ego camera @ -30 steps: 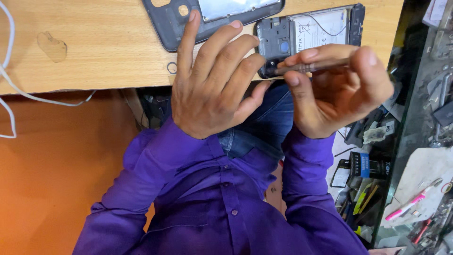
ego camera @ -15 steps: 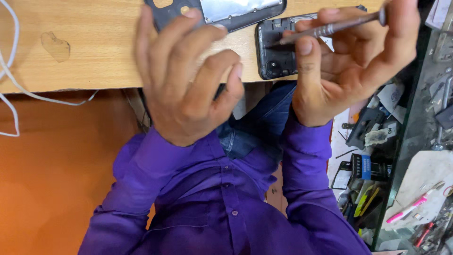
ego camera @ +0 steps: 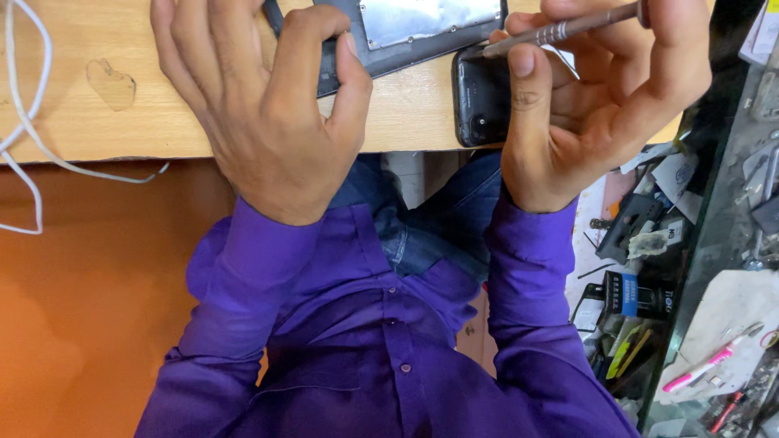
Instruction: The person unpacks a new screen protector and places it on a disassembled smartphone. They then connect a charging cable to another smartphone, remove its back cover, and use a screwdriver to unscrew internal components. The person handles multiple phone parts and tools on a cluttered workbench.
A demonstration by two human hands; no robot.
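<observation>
My left hand (ego camera: 268,105) lies over a dark grey phone panel (ego camera: 422,28) with a silver metal plate, thumb pressing its near edge. My right hand (ego camera: 600,105) pinches a thin metal screwdriver (ego camera: 560,31) between thumb and fingers, its tip pointing left over a black phone (ego camera: 479,97) lying at the wooden table's (ego camera: 122,122) near edge. The right palm covers most of that phone. Purple shirt sleeves run down to my body.
A white cable (ego camera: 32,122) loops over the table's left side and hangs off the edge. To the right, a dark glass counter (ego camera: 730,243) and shelf hold cluttered tools, a pink pen (ego camera: 702,369) and small boxes. Orange floor lies at the left.
My left hand slid left and up onto the grey panel. My right hand raised the screwdriver from lying across the phone to a higher spot, tip still at the phone.
</observation>
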